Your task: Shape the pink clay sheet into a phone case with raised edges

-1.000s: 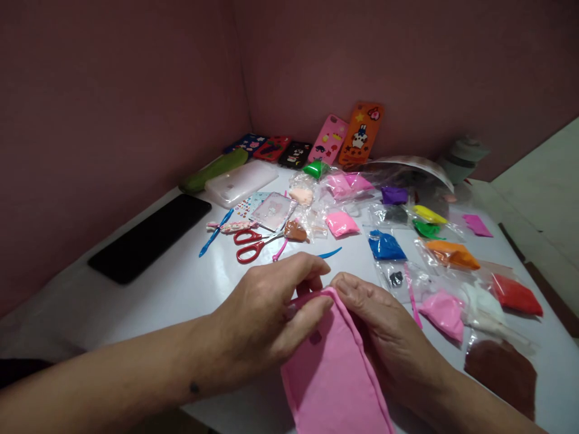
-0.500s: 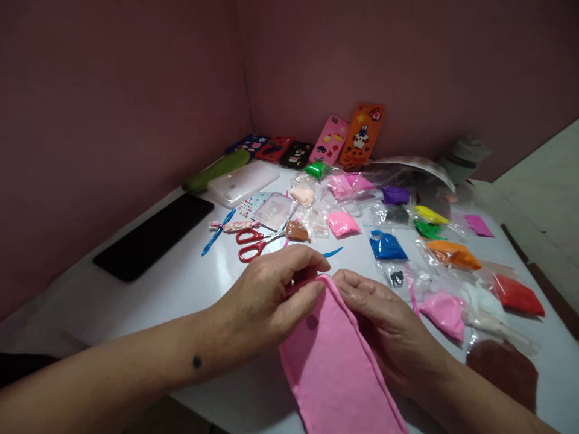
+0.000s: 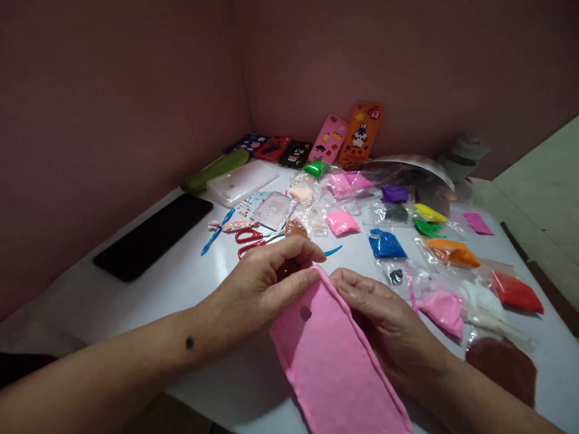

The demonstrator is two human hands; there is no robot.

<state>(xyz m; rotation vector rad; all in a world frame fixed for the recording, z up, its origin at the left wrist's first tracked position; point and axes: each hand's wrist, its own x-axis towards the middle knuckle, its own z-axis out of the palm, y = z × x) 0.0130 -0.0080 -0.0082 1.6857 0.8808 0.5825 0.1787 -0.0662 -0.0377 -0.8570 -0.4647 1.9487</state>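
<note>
White table [image 3: 145, 301] bearing black slab [image 3: 154, 238], translucent case [image 3: 244, 182], red-handled scissors [image 3: 261, 243], blue packet [image 3: 386, 244], orange packet [image 3: 452, 252]

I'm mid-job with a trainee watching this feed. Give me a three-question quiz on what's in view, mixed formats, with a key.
1. True or false: the left hand is holding the red-handled scissors.

2. Multiple choice. The right hand grips:
A) the green packet
B) the edge of the pink piece
C) the blue packet

3. Fill in the gap: as the camera sees it, the orange phone case stands to the ____ of the pink phone case.

Key: 1. False; 2. B; 3. right
</note>
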